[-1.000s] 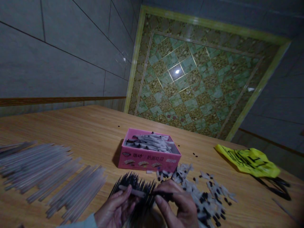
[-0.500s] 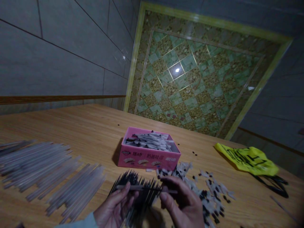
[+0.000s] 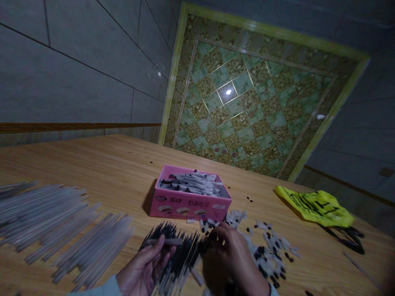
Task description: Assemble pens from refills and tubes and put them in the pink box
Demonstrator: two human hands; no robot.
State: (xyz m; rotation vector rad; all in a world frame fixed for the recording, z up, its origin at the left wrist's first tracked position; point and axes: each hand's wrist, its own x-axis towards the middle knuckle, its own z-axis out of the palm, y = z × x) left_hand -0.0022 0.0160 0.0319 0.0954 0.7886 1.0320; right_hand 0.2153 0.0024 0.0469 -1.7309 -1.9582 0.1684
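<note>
My left hand (image 3: 148, 259) pinches a slim pale pen barrel (image 3: 173, 241) between thumb and fingers, holding it nearly level. Beneath and beside it lies a bundle of dark, pointed pen refills (image 3: 188, 250). My right hand (image 3: 233, 250) is bent downward beside the refills, its fingers curled together at the edge of a pile of small white and black pen pieces (image 3: 262, 255). What those fingers hold, if anything, is in shadow. Behind both hands stands a pink open box (image 3: 191, 207) filled with white pens (image 3: 194, 183) with black tips.
Long translucent tubes (image 3: 92, 246) lie in rows on the left of the wooden table (image 3: 117, 164). A yellow bag (image 3: 314, 207) with black lettering and black straps rests at the right. One thin stick (image 3: 359, 265) lies near the right edge. Tiled walls (image 3: 92, 74) enclose the table.
My right hand has let go of the right end of the pen and dropped to the small pieces by the box. My left hand keeps the barrel. The view has shifted slightly.
</note>
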